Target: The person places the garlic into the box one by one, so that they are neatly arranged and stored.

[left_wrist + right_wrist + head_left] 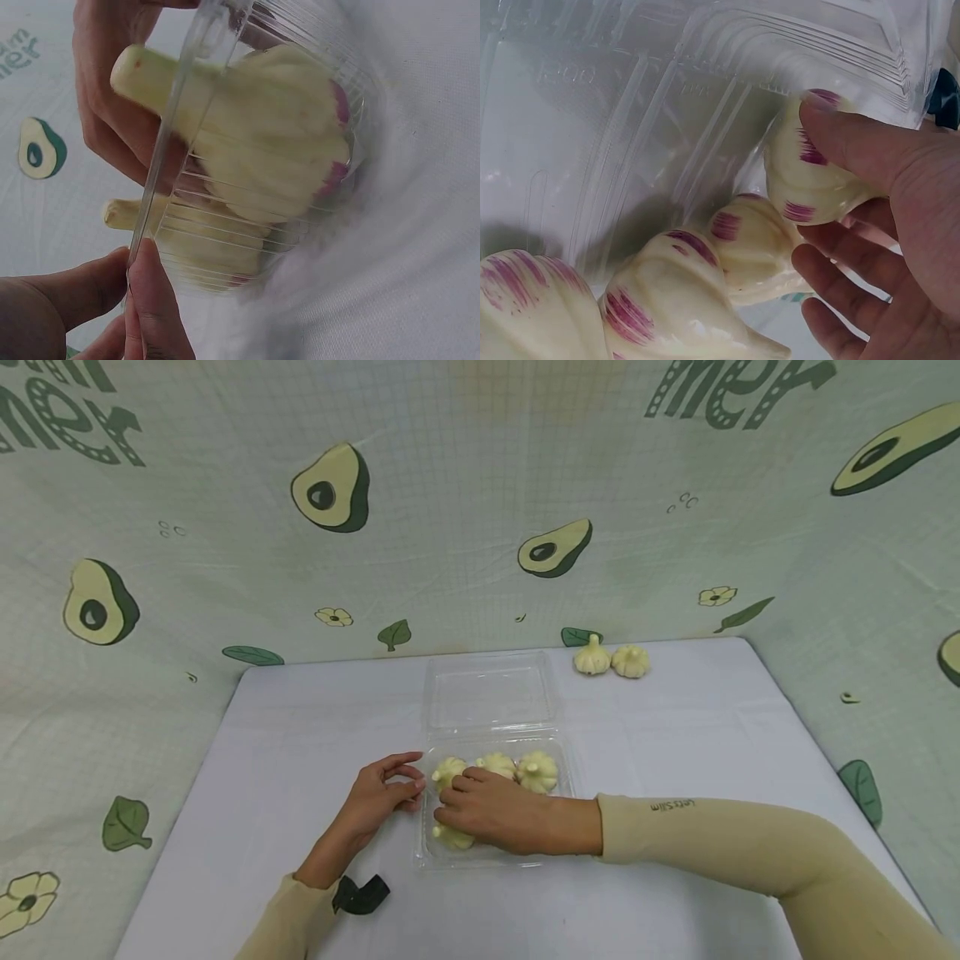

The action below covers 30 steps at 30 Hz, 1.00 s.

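A clear plastic clamshell container lies open on the table, holding several cream garlic bulbs with purple streaks. My left hand is at its left side. In the left wrist view, thumb and fingers pinch the container's rim. My right hand reaches in from the right over the container. It grips a garlic bulb in the near left corner, thumb on top and fingers curled beneath. Behind that hand a row of bulbs lines the container's far side, partly hidden by the fingers.
The container's transparent lid lies flipped back behind it. Two more garlic bulbs sit at the table's far edge, right of the lid. A black strap is beside the left sleeve. A printed cloth hangs around the white table.
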Motion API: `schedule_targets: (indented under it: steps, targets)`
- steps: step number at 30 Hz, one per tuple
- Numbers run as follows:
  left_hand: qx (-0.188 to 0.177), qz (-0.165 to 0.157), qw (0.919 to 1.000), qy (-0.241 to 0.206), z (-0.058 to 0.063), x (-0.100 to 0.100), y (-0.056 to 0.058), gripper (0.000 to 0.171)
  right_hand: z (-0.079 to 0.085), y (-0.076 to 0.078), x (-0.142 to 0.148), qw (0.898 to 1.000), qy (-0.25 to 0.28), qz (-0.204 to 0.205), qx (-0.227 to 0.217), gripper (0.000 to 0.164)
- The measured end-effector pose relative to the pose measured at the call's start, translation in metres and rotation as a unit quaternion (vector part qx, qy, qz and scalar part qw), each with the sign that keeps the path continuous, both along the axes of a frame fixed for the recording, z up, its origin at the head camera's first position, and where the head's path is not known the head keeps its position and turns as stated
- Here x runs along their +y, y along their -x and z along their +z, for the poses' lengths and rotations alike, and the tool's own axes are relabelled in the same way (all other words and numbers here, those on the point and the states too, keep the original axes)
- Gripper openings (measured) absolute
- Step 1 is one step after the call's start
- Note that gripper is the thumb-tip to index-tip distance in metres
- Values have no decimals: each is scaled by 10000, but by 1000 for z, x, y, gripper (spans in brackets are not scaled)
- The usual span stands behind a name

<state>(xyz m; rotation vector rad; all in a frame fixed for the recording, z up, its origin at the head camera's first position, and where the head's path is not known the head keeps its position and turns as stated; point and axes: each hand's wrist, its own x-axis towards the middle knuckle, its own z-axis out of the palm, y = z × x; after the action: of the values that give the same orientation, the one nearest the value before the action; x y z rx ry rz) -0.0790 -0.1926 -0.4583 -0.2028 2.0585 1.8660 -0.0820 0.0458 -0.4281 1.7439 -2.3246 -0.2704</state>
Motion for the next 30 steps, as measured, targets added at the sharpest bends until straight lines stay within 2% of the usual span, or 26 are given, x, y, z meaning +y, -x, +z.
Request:
schedule_targets:
  steps: [9, 18, 24, 30]
  targets:
    - [-20, 25, 10000, 20, -1, 1, 0, 54, 3, -1, 3, 9999, -21, -103, 43, 26]
    - [50, -47, 10000, -3, -4, -1, -1, 54, 16, -2, 20, 9993, 187, -295, 150, 43]
    - [59, -4, 10000, 19, -5, -1, 0, 53, 25, 1, 38, 9978, 259, -581, -186, 61]
    - [-49, 81, 9999, 65, -6, -1, 1, 51, 32, 5, 63, 9926, 397, -974, -604, 62]
